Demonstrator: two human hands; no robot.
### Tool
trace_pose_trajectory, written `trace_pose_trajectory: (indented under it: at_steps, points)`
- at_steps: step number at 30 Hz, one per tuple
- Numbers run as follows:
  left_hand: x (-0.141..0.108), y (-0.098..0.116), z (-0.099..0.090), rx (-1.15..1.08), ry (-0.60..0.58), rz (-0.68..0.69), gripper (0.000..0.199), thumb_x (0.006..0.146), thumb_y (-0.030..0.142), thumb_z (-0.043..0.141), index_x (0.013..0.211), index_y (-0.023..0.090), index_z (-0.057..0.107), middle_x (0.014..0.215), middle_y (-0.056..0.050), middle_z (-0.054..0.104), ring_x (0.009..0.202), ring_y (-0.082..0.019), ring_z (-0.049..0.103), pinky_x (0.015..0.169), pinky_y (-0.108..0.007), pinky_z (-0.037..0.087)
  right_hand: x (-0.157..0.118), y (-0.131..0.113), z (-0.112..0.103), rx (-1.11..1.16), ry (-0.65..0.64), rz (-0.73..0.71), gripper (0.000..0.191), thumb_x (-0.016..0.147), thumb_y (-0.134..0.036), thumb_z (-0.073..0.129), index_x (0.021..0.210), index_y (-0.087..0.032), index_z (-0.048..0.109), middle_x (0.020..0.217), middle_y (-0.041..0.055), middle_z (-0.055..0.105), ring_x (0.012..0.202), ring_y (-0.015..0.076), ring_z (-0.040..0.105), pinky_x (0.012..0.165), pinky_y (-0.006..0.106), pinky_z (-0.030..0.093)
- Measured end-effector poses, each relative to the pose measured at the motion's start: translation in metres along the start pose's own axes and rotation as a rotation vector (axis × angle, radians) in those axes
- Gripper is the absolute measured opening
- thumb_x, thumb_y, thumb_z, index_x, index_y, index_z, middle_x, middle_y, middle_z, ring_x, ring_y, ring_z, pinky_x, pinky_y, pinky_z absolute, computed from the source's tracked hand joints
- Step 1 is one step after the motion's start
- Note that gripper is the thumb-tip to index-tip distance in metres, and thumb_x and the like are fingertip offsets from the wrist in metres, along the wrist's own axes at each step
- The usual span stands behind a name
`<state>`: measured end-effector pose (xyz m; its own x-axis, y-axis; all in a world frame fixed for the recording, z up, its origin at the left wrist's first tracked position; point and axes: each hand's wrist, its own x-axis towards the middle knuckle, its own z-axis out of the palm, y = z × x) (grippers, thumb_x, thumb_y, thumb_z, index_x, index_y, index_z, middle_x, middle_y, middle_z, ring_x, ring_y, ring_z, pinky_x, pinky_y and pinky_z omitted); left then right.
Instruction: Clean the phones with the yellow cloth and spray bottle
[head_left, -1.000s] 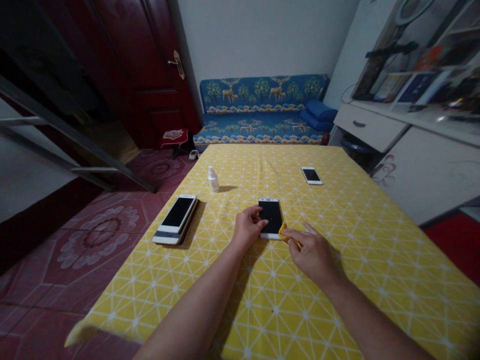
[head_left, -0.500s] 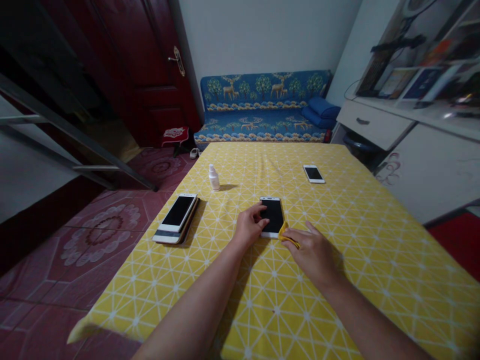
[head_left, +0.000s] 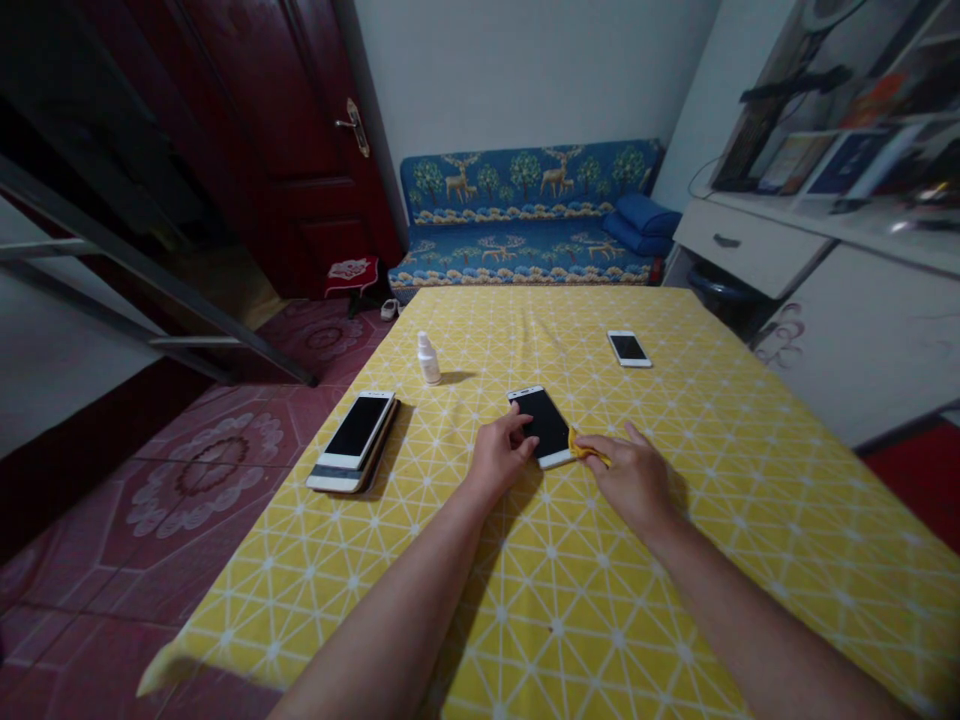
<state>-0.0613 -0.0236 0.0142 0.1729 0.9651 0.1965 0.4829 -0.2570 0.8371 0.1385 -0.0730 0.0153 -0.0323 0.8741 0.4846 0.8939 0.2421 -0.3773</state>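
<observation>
A white smartphone with a dark screen lies tilted on the table in the middle of the view. My left hand holds it by the left edge, with thumb and finger reaching onto the screen. Pinched in my right hand is a small folded yellow cloth, which touches the phone's lower right corner. How far the cloth wraps around that edge is hidden by my fingers.
A stack of phones sits near the table's left edge. Behind it stands a small white spray bottle. Another white phone lies at the far right. A yellow patterned tablecloth covers the table; a blue sofa stands beyond.
The smartphone has turned anticlockwise, its top end swinging left and its lower end right. My right hand with the cloth has shifted slightly right and up. My left hand has barely moved.
</observation>
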Motion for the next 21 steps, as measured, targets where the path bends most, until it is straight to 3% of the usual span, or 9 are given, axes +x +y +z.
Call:
trace_pose_trajectory:
  at_steps: [4, 7, 9, 16, 19, 21]
  points:
    - [-0.001, -0.001, -0.001, 0.097, -0.014, 0.085, 0.032, 0.081, 0.021, 0.070, 0.112, 0.015, 0.073, 0.078, -0.006, 0.071, 0.079, -0.020, 0.067, 0.073, -0.028, 0.049, 0.021, 0.022, 0.009, 0.070, -0.033, 0.036, 0.024, 0.079, -0.014, 0.065, 0.090, -0.033, 0.076, 0.087, -0.0038, 0.079, 0.075, 0.0195, 0.072, 0.113, 0.054, 0.036]
    - [-0.002, 0.000, -0.005, 0.235, -0.035, 0.111, 0.040, 0.078, 0.027, 0.075, 0.117, 0.018, 0.072, 0.103, -0.013, 0.073, 0.101, -0.027, 0.067, 0.081, -0.032, 0.049, 0.033, 0.031, 0.015, 0.129, -0.073, 0.073, 0.025, 0.077, -0.012, 0.066, 0.088, -0.032, 0.076, 0.089, -0.0030, 0.079, 0.070, 0.0185, 0.072, 0.116, 0.056, 0.030]
    - [-0.003, 0.003, -0.008, 0.361, -0.042, 0.088, 0.043, 0.077, 0.029, 0.076, 0.119, 0.020, 0.071, 0.114, -0.015, 0.070, 0.102, -0.029, 0.066, 0.082, -0.033, 0.049, 0.037, 0.034, 0.018, 0.157, -0.078, 0.086, 0.025, 0.077, -0.010, 0.066, 0.088, -0.031, 0.076, 0.091, -0.0019, 0.079, 0.072, 0.0188, 0.072, 0.117, 0.056, 0.028]
    - [-0.008, 0.021, -0.014, 0.663, -0.006, -0.035, 0.028, 0.083, 0.028, 0.070, 0.110, 0.026, 0.074, 0.084, -0.008, 0.069, 0.089, -0.025, 0.064, 0.075, -0.029, 0.046, 0.030, 0.032, 0.025, 0.169, 0.001, 0.064, 0.032, 0.080, -0.010, 0.058, 0.095, -0.031, 0.076, 0.092, 0.0011, 0.079, 0.088, 0.0229, 0.071, 0.101, 0.048, 0.048]
    - [-0.008, 0.018, -0.016, 0.623, 0.009, 0.051, 0.030, 0.081, 0.027, 0.073, 0.110, 0.025, 0.074, 0.091, -0.010, 0.072, 0.100, -0.029, 0.060, 0.083, -0.034, 0.047, 0.028, 0.033, 0.025, 0.213, 0.038, 0.093, 0.032, 0.080, -0.012, 0.056, 0.095, -0.030, 0.077, 0.094, 0.0022, 0.078, 0.087, 0.0228, 0.070, 0.092, 0.044, 0.053]
    - [-0.005, 0.011, -0.017, 0.568, 0.026, 0.145, 0.038, 0.079, 0.029, 0.075, 0.116, 0.024, 0.072, 0.111, -0.012, 0.071, 0.112, -0.031, 0.056, 0.094, -0.039, 0.045, 0.029, 0.035, 0.026, 0.249, 0.098, 0.123, 0.031, 0.081, -0.014, 0.054, 0.096, -0.026, 0.078, 0.095, 0.0054, 0.078, 0.088, 0.0237, 0.071, 0.086, 0.041, 0.055]
